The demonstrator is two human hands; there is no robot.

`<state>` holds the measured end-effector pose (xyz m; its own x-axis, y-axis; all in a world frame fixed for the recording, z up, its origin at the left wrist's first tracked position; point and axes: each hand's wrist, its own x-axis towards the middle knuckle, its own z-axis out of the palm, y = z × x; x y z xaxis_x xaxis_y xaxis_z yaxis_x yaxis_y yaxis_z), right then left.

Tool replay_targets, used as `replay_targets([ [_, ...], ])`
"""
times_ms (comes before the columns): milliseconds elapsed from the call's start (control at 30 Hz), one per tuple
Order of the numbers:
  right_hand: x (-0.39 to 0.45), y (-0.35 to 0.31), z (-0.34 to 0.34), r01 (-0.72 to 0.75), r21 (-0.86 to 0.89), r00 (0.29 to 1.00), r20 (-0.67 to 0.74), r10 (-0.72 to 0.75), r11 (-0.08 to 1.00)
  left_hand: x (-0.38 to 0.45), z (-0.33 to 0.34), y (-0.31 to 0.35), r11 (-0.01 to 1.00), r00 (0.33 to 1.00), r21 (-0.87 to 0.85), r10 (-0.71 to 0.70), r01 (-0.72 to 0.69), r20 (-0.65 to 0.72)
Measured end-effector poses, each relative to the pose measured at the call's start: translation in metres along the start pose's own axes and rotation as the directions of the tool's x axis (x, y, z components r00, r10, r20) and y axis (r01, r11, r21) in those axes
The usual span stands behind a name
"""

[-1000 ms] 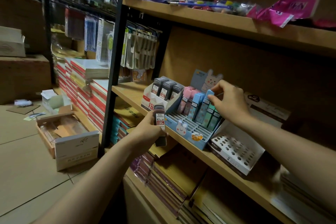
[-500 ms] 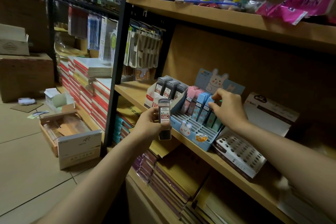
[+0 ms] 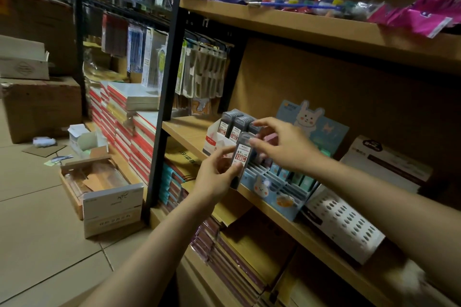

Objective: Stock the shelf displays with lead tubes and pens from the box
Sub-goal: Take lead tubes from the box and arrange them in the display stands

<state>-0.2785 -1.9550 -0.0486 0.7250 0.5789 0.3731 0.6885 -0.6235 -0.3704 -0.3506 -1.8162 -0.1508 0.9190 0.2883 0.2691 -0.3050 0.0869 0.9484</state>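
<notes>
Left hand has the dark lead tube pinched low between thumb and fingers, and I've brought it up from shelf-edge height to right in front of the white display tray where the other grey tubes stand. Right hand has left the pastel row in the blue bunny display and swung across, its fingers spread loose and reaching the tube's upper end; I can't tell whether they're touching it yet. To me that reads as a handover or a two-handed seating into the tray, so this tube is close to stocked. Hard to see: the tray's free slot is hidden behind both hands, the tube's foot sits behind my left fingers, and the box on the floor is too dim to read its contents.
</notes>
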Motion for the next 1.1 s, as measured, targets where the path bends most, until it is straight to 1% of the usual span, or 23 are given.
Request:
replay_targets([
  [33, 0.004, -0.001, 0.007, -0.016, 0.020, 1.000, -0.002, 0.016, 1.000, 0.001, 0.000, -0.002, 1.000, 1.000, 0.001, 0.001, -0.001, 0.013],
  [100, 0.014, -0.002, 0.012, -0.025, -0.002, 0.999, -0.020, 0.025, 1.000, 0.004, 0.001, -0.005, 0.999, 1.000, 0.033, 0.025, -0.025, 0.010],
  [133, 0.020, -0.003, 0.011, -0.023, 0.003, 0.999, -0.031, 0.023, 1.000, 0.007, 0.000, -0.008, 0.991, 0.998, 0.118, 0.064, -0.061, -0.022],
  [167, 0.027, -0.003, 0.007, -0.025, 0.036, 0.998, -0.054, 0.027, 0.999, 0.010, -0.001, -0.011, 0.963, 0.991, 0.252, 0.116, -0.096, -0.064],
  [233, 0.042, -0.003, -0.003, -0.029, 0.107, 0.984, -0.170, 0.047, 0.994, 0.017, -0.005, -0.020, 0.859, 0.978, 0.501, 0.182, -0.107, -0.104],
  [300, 0.056, -0.004, -0.010, -0.023, 0.117, 0.952, -0.300, 0.057, 0.993, 0.021, -0.009, -0.029, 0.766, 0.983, 0.635, 0.175, -0.102, -0.052],
  [333, 0.061, -0.004, -0.010, -0.017, 0.110, 0.942, -0.332, 0.053, 0.994, 0.023, -0.011, -0.033, 0.719, 0.986, 0.685, 0.167, -0.118, -0.006],
  [433, 0.075, -0.003, 0.001, -0.009, 0.024, 0.937, -0.349, 0.017, 1.000, 0.026, -0.014, -0.043, 0.608, 0.988, 0.781, 0.138, -0.144, 0.075],
  [533, 0.087, 0.001, 0.017, -0.027, -0.049, 0.944, -0.330, 0.009, 0.998, 0.029, -0.017, -0.046, 0.435, 0.977, 0.881, 0.176, -0.189, 0.123],
  [567, 0.089, 0.003, 0.021, -0.038, -0.067, 0.947, -0.320, 0.015, 0.997, 0.030, -0.018, -0.046, 0.393, 0.973, 0.897, 0.190, -0.200, 0.134],
  [600, 0.091, 0.004, 0.025, -0.053, -0.087, 0.951, -0.309, 0.024, 0.995, 0.031, -0.019, -0.046, 0.372, 0.971, 0.905, 0.194, -0.203, 0.138],
  [733, 0.092, 0.010, 0.039, -0.073, -0.162, 0.972, -0.231, 0.034, 0.984, 0.033, -0.021, -0.047, 0.375, 0.978, 0.907, 0.154, -0.191, 0.142],
  [833, 0.090, 0.013, 0.047, -0.046, -0.277, 0.986, -0.167, -0.001, 0.960, 0.033, -0.018, -0.049, 0.402, 0.979, 0.896, 0.141, -0.190, 0.145],
  [967, 0.088, 0.016, 0.049, -0.006, -0.387, 0.990, -0.129, -0.048, 0.922, 0.033, -0.016, -0.050, 0.418, 0.978, 0.885, 0.136, -0.204, 0.160],
  [1033, 0.085, 0.016, 0.044, 0.021, -0.392, 0.992, -0.109, -0.069, 0.920, 0.032, -0.016, -0.050, 0.422, 0.978, 0.883, 0.131, -0.205, 0.164],
  [1067, 0.081, 0.014, 0.040, 0.025, -0.352, 0.988, -0.135, -0.077, 0.935, 0.032, -0.016, -0.049, 0.419, 0.978, 0.884, 0.125, -0.204, 0.167],
  [1100, 0.076, 0.012, 0.036, 0.027, -0.280, 0.978, -0.189, -0.083, 0.960, 0.031, -0.016, -0.048, 0.413, 0.978, 0.887, 0.123, -0.207, 0.171],
])
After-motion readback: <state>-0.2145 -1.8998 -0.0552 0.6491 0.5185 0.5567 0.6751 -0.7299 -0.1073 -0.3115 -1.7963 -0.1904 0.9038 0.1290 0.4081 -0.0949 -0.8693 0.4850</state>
